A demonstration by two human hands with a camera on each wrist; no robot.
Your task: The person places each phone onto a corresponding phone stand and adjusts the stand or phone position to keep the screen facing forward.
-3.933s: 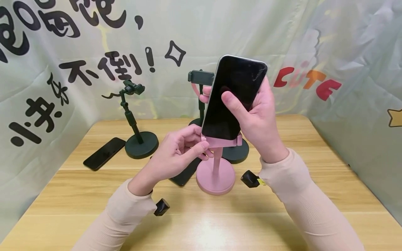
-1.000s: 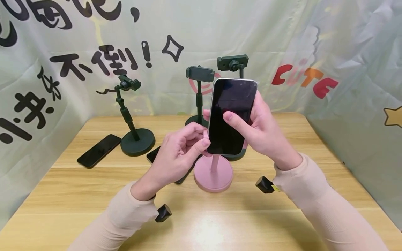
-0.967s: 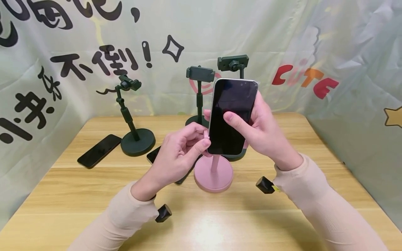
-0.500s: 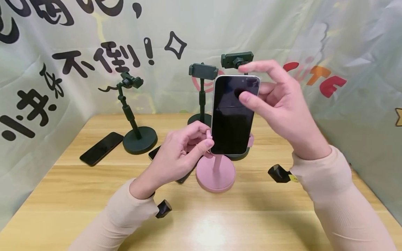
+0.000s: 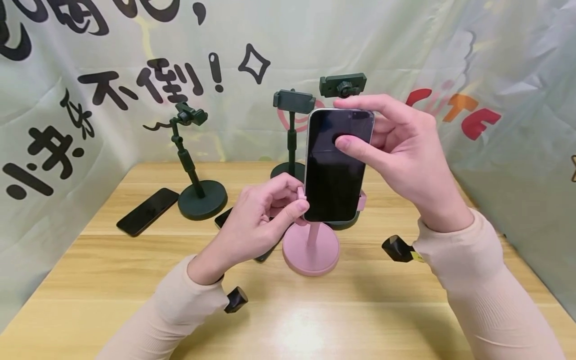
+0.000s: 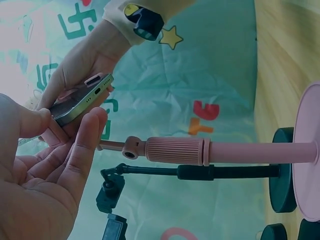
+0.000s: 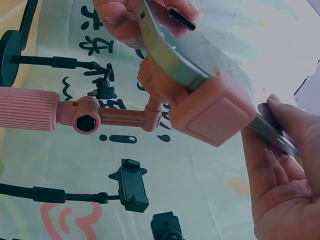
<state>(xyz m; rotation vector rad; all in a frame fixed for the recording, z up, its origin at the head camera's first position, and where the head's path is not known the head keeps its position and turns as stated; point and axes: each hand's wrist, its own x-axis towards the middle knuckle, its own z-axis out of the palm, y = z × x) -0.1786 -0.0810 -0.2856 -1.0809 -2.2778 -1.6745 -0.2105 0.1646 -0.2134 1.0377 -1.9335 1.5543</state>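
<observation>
A smartphone (image 5: 334, 175) with a dark screen stands upright in the clamp (image 7: 215, 111) of a pink phone stand (image 5: 310, 250). At its lower left edge my left hand (image 5: 258, 220) pinches the clamp's left end between thumb and fingers. My right hand (image 5: 411, 157) holds the phone's upper right corner, thumb on the screen and index finger along the top edge. In the right wrist view the pink clamp end wraps the phone's side. The left wrist view shows the phone's bottom edge (image 6: 85, 100) and the stand's ribbed pink pole (image 6: 175, 150).
A dark green phone stand (image 5: 202, 201) stands at left beside a phone (image 5: 147, 212) lying flat. Two more green stands, one with a holder (image 5: 294, 101) and one with a holder (image 5: 343, 85), rise behind. Another phone (image 5: 223, 217) lies partly hidden under my left hand.
The phone, tilted above the clamp earlier, has come down and now sits straight in it. My right hand has moved from its side to its top corner. My left hand stays at the clamp.
</observation>
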